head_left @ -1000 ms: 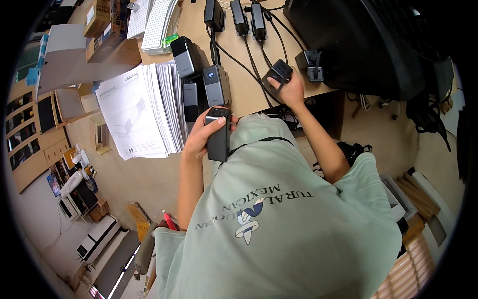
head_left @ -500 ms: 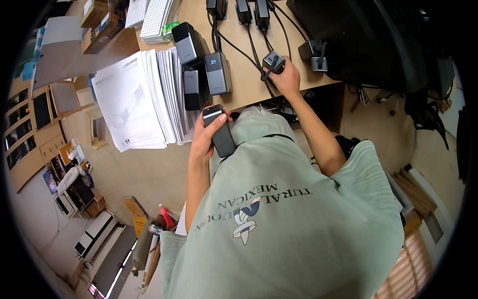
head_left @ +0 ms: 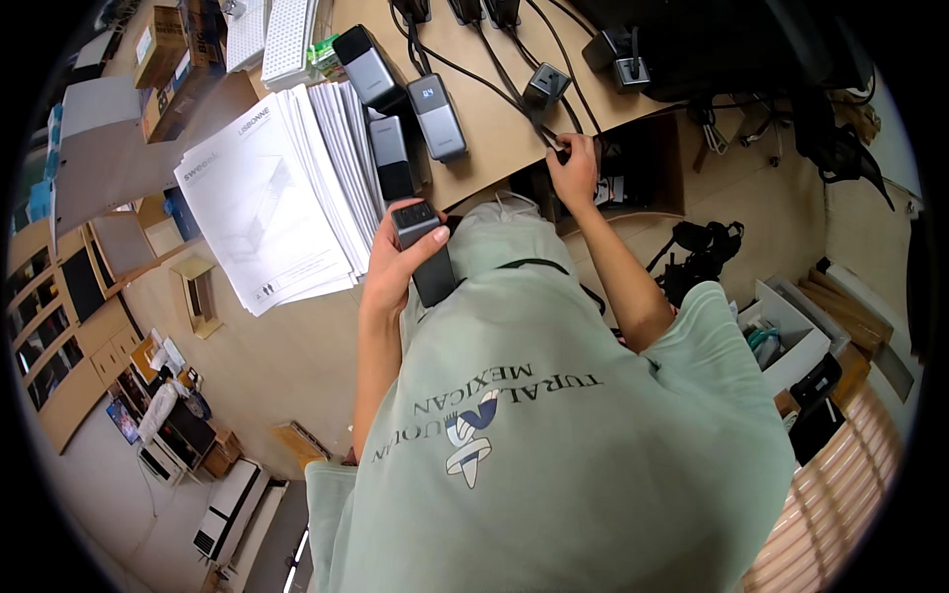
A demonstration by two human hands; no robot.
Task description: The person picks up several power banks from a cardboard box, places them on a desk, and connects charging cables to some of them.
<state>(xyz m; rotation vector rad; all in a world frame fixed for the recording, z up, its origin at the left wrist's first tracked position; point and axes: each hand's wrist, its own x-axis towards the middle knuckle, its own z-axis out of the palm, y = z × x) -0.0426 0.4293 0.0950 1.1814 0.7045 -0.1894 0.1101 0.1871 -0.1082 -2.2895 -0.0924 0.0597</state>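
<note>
Our left hand [head_left: 395,262] wraps the dark rectangular power bank [head_left: 425,252]; right hand [head_left: 573,170] pinches a black cable [head_left: 539,124] at the worktop [head_left: 494,128] edge. A hard tug may drag the chargers off.

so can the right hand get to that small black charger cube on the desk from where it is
Probably yes. The right hand is at the desk edge, pinching a black cable. The small black charger cube sits just beyond it on open desk, with only cables lying between. It would likely have to drop the cable first.

Left hand [head_left: 395,262] is curled in a grip near the chest; right hand [head_left: 573,168] reaches forward, fingers pinched.
</note>
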